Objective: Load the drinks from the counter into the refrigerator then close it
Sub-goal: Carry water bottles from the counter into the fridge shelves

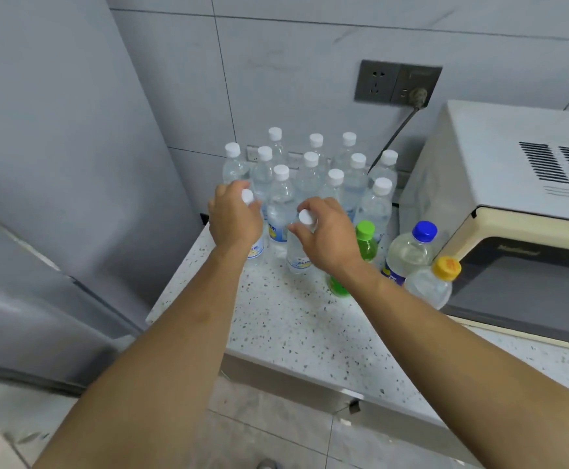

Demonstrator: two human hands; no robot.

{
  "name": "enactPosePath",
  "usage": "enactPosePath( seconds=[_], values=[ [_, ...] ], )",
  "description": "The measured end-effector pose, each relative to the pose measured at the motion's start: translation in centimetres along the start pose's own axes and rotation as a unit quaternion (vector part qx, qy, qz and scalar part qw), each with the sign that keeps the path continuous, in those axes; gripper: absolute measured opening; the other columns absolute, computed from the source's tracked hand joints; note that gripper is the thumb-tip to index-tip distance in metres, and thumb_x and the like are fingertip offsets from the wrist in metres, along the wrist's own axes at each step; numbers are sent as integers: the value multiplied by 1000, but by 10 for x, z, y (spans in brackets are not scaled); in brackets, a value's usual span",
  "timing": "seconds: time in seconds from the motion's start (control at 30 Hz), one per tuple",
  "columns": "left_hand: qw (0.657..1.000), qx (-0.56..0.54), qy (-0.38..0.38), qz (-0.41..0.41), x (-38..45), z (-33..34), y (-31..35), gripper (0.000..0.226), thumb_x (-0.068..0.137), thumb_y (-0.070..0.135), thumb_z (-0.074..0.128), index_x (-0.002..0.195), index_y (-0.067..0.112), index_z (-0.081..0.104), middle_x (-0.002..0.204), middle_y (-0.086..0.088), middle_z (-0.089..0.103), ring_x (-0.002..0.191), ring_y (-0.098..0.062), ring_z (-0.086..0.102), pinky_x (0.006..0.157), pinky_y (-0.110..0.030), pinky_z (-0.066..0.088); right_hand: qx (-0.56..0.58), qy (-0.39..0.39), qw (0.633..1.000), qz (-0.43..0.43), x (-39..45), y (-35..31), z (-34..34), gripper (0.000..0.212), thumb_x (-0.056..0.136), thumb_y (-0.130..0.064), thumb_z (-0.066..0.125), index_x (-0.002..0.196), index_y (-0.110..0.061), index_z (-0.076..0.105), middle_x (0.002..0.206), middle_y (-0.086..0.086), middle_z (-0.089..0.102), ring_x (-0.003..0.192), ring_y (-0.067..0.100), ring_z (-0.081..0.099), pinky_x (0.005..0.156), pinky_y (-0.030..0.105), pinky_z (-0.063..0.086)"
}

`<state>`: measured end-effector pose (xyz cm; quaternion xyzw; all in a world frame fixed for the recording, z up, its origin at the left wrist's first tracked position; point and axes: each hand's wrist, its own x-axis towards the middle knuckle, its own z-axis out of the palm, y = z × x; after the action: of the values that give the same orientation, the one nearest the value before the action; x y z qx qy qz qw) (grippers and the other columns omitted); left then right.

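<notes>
Several clear water bottles with white caps (310, 177) stand in a cluster at the back left of the speckled counter (293, 326). My left hand (234, 218) grips the neck of the front left water bottle (255, 250). My right hand (327, 231) grips the neck of another front water bottle (297, 255). Both bottles stand upright on the counter. A green bottle with a green cap (365, 242) sits partly hidden behind my right wrist. The grey refrigerator (56, 198) fills the left side, its doors shut.
A blue-capped bottle (410, 252) and a yellow-capped bottle (433, 282) stand against the front of a cream microwave (513, 214) on the right. A wall socket (396, 82) with a plugged cable sits above the bottles. Tiled floor lies below the counter edge.
</notes>
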<state>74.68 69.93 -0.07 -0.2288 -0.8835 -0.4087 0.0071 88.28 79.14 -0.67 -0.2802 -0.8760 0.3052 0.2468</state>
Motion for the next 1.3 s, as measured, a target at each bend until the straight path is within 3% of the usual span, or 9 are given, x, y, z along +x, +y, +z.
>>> enactPosePath(
  seconds=[0.13, 0.3, 0.53, 0.77, 0.87, 1.0, 1.1, 1.23, 1.3],
  values=[
    [999, -24, -16, 20, -35, -4, 4, 20, 90, 19, 69, 110, 17, 66, 121, -8, 54, 103, -28, 59, 78, -27, 38, 43, 12, 999, -10, -22, 2, -9, 24, 83, -14, 76, 105, -8, 67, 104, 9, 61, 85, 15, 51, 75, 25, 40],
    [998, -49, 15, 32, -73, -24, -5, 29, 89, 21, 71, 117, 21, 65, 121, -6, 58, 88, -18, 59, 75, -19, 37, 100, 3, 995, 28, -39, 3, -23, 22, 84, -18, 77, 105, -16, 68, 103, 4, 64, 83, 18, 59, 76, 30, 49],
    [995, -51, -8, 91, -104, -22, -13, 36, 85, 30, 74, 118, 22, 61, 112, 5, 62, 99, -16, 54, 79, -29, 44, 77, -10, 997, 3, -57, 4, -26, 36, 82, -23, 79, 114, -14, 66, 109, -3, 67, 98, 18, 58, 88, 34, 49],
    [982, -162, -87, -32, -122, 4, -61, 67, 74, 46, 79, 124, 47, 34, 118, 29, 50, 108, -5, 49, 77, -22, 40, 204, -7, 968, 146, -107, 38, 19, 73, 69, -35, 89, 126, -39, 43, 123, -16, 54, 112, 3, 53, 85, 4, 39],
    [976, -187, -97, -57, -121, 13, -71, 78, 67, 45, 83, 124, 54, 30, 111, 47, 43, 96, 8, 46, 72, -10, 36, 224, 13, 955, 191, -112, 46, 39, 82, 65, -39, 91, 129, -41, 39, 128, -15, 52, 114, 3, 52, 93, 18, 45],
    [957, -238, -123, -115, -126, 30, -86, 87, 58, 49, 83, 126, 50, 30, 107, 40, 48, 93, 22, 52, 67, -9, 42, 234, 48, 944, 228, -104, 48, 55, 80, 65, -36, 91, 123, -44, 37, 116, -21, 54, 104, 3, 53, 83, 19, 45],
    [946, -257, -126, -153, -133, 37, -97, 74, 64, 41, 87, 119, 46, 37, 106, 30, 54, 94, 12, 58, 65, -10, 45, 225, 64, 942, 240, -105, 50, 56, 75, 67, -35, 89, 124, -38, 41, 106, -28, 53, 96, -2, 54, 74, 11, 42],
    [942, -272, -129, -151, -142, 30, -103, 69, 64, 37, 89, 118, 44, 46, 108, 24, 58, 95, 9, 59, 68, -11, 44, 227, 58, 945, 229, -127, 52, 51, 74, 71, -33, 87, 127, -28, 40, 111, -15, 57, 99, 3, 58, 74, 14, 44],
    [937, -283, -128, -158, -155, 20, -105, 67, 63, 34, 90, 119, 37, 53, 110, 20, 64, 98, 2, 62, 72, -16, 48, 221, 49, 950, 215, -141, 50, 44, 72, 72, -29, 87, 123, -29, 36, 107, -19, 54, 98, -9, 56, 70, 7, 43]
  ],
)
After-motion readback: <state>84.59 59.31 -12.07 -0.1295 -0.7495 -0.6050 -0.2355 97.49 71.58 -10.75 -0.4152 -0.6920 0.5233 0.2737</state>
